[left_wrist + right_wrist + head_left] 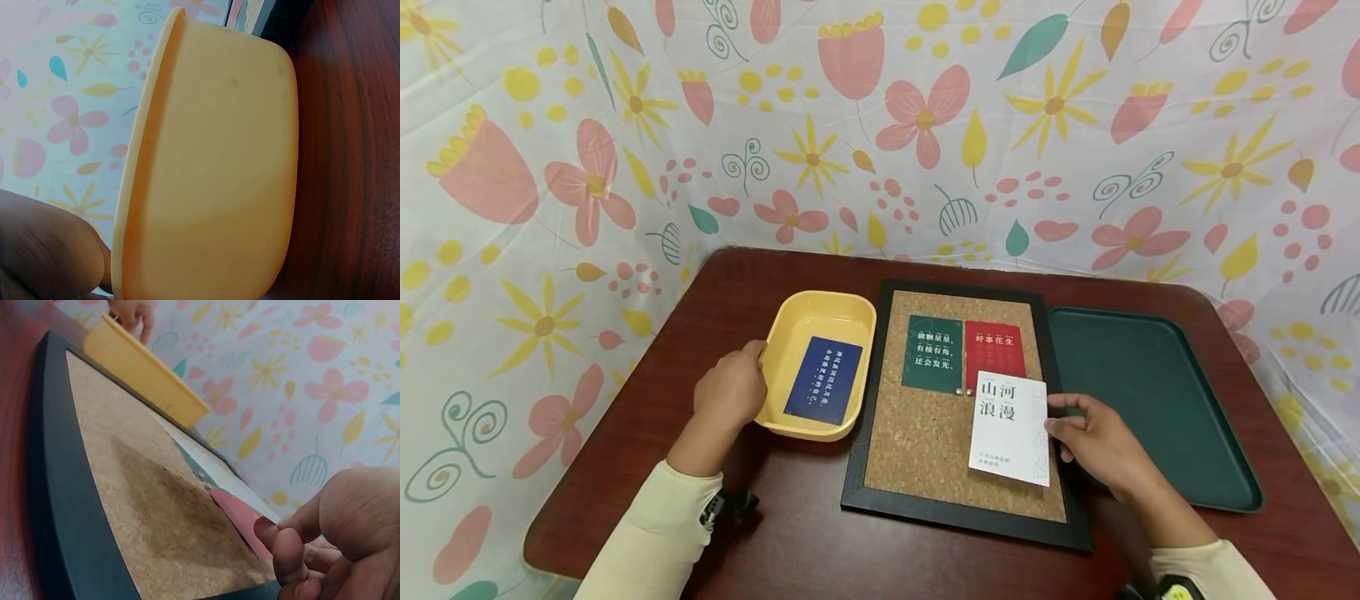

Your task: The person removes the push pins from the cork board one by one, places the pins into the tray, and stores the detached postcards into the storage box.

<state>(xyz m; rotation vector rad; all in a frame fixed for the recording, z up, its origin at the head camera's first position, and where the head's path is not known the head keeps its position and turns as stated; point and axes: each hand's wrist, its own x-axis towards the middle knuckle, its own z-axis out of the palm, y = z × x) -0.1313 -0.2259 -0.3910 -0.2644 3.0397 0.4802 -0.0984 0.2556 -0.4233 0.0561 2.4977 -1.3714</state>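
Observation:
My right hand (1093, 437) pinches the right edge of a white card (1009, 429) with dark Chinese characters, tilted above a cork board (917, 450). In the right wrist view the white card (219, 472) shows nearly edge-on, casting a shadow on the cork. A green card (932, 352) and a red card (995, 346) lie side by side on the board, the white one covering part of the red. Silver pins (964, 392) sit at their lower corners. My left hand (730, 387) grips the left rim of a yellow plastic tub (790, 333). Inside it lies a blue card (824, 380).
A dark green tray (1150, 400) lies right of the board, close against its black frame (962, 527). All of it stands on a reddish-brown table (790, 517). Behind and at the sides hangs a flower-patterned cloth (850, 150).

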